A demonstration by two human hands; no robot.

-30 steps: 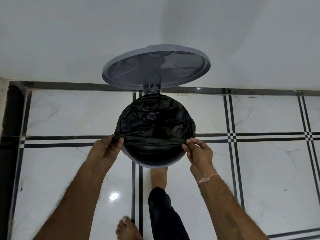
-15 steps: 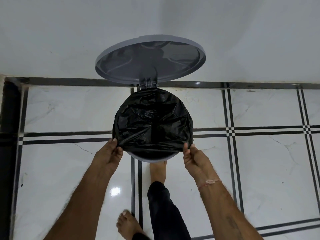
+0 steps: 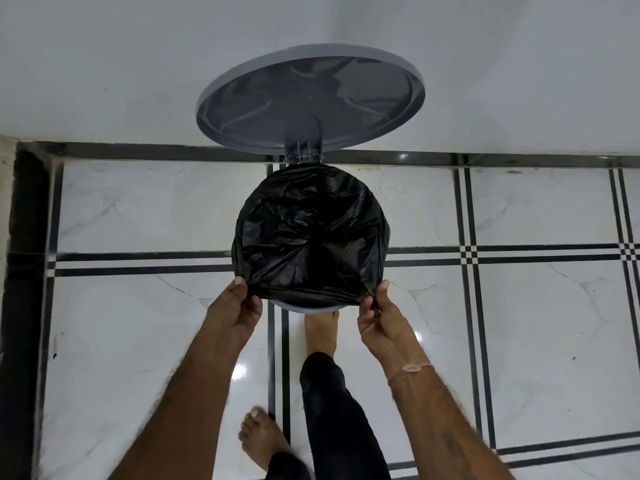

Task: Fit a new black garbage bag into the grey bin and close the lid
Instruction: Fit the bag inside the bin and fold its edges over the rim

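pinching the near hem of the black bag [image 3: 308,233] between thumb and fingers, the left hand [image 3: 235,306] and right hand [image 3: 379,317] each grip a corner, stretching it toward the front rim of the grey bin [image 3: 304,309] on the tiled floor [image 3: 519,323] by the wall [image 3: 104,64]. the bag lines the bin's mouth; only a grey sliver shows in front. the lid [image 3: 310,98] stands open at the back, likely held by the foot [image 3: 320,330] under the bin's front edge

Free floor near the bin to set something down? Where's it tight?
Bare tile left of the bag, out to the black floor border; more bare tile right of it. Tight in front: left hand, right hand and a foot crowd the bin rim. Behind, the open lid stands before the wall.
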